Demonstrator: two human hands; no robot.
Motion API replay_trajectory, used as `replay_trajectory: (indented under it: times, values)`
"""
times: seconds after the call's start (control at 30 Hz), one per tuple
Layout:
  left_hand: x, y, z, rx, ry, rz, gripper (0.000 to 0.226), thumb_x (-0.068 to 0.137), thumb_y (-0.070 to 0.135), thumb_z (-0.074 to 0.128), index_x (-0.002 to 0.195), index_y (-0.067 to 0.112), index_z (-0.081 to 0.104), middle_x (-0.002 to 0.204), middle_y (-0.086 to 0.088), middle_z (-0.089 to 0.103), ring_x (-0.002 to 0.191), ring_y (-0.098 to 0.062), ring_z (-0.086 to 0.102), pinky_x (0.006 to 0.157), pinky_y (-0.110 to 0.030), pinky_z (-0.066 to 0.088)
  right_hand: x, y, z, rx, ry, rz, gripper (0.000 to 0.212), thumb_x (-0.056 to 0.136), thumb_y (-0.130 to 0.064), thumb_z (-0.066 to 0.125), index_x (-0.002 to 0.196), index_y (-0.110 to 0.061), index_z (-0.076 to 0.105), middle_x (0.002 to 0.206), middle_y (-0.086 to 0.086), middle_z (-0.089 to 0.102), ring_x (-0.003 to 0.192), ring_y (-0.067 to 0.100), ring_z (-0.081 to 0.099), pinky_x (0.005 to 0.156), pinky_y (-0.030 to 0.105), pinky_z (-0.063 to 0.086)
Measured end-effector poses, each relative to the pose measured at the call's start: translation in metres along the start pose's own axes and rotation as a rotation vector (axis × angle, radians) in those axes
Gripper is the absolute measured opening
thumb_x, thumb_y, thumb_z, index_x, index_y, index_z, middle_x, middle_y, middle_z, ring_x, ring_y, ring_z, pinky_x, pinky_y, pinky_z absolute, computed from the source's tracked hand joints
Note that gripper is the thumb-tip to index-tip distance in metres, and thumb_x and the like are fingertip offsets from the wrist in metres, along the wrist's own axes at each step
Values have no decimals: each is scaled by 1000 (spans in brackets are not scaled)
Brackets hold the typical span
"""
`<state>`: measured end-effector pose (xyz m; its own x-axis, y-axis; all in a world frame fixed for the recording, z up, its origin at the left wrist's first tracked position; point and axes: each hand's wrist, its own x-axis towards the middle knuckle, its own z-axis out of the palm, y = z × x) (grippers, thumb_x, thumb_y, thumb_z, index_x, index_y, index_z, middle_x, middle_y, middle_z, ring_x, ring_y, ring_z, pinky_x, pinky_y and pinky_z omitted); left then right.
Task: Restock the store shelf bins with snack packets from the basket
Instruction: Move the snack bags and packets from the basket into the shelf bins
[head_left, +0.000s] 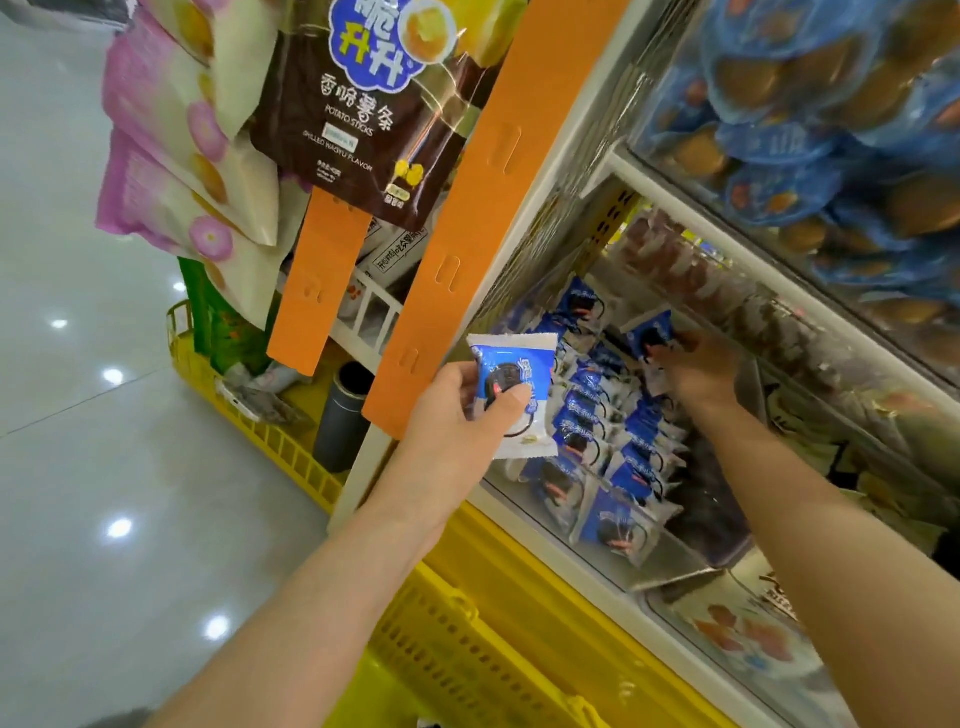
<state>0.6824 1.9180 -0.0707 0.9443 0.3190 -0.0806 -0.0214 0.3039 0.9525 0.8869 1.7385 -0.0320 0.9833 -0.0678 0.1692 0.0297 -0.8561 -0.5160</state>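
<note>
shelf bin (524, 517) holding rows of blue packets (587, 410) | yellow basket (467, 649) sitting below | right hand (696, 364) reaching inside bin, pinching second packet (649, 332) | left hand (462, 410) gripping snack packet (524, 374) just outside bin

Blue-white snack packet (511, 395), dark cookie on front, pinched in left hand (457, 410) just outside clear-walled shelf bin (530, 525). Second packet (649, 332) in right hand (696, 364) at bin's far end. Bin: rows of same packets standing on edge. Yellow slatted basket (452, 639) below.
</note>
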Motion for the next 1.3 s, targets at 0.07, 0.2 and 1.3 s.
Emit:
replay_trajectory:
  times: [0.07, 0.2, 1.3]
  values:
    - [5, -2, 0, 11, -7, 10, 22, 86, 25, 62, 106, 24, 54, 103, 4, 65, 91, -4, 63, 69, -11, 49, 12, 2, 7, -89, -1, -35, 39, 93, -20, 56, 124, 4, 53, 129, 23, 54, 116, 37, 53, 100, 47, 42]
    - [14, -6, -2, 13, -17, 18, 16, 85, 25, 63, 91, 34, 51, 97, 11, 64, 86, 1, 63, 60, -5, 47, 26, 1, 20, -158, -15, -125, 42, 92, -19, 58, 129, -1, 48, 131, 19, 53, 117, 33, 52, 97, 43, 43]
    - [-17, 1, 10, 31, -198, -33, 26, 90, 28, 57, 116, 22, 59, 110, 1, 64, 95, -7, 63, 78, -24, 53, -167, -41, -30, 568, -510, -106, 22, 87, -19, 64, 108, -14, 62, 94, -1, 71, 74, -1, 66, 68, 16, 53]
